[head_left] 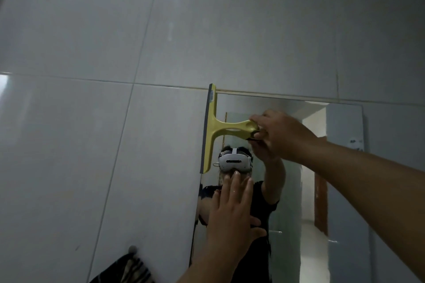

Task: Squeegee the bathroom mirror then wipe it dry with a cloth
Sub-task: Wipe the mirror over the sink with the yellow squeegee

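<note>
A frameless mirror [289,190] hangs on the tiled wall, right of centre. A yellow squeegee [212,131] stands with its grey blade vertical along the mirror's upper left edge. My right hand [278,135] grips the end of its handle, the arm reaching in from the right. My left hand [232,211] lies flat against the glass lower down, fingers straight and spread. The mirror reflects a person wearing a white headset.
Large glossy grey-white wall tiles [92,145] surround the mirror. A dark striped cloth [128,269] hangs from a round wall hook [132,248] at the lower left. A bright doorway shows in the reflection on the right.
</note>
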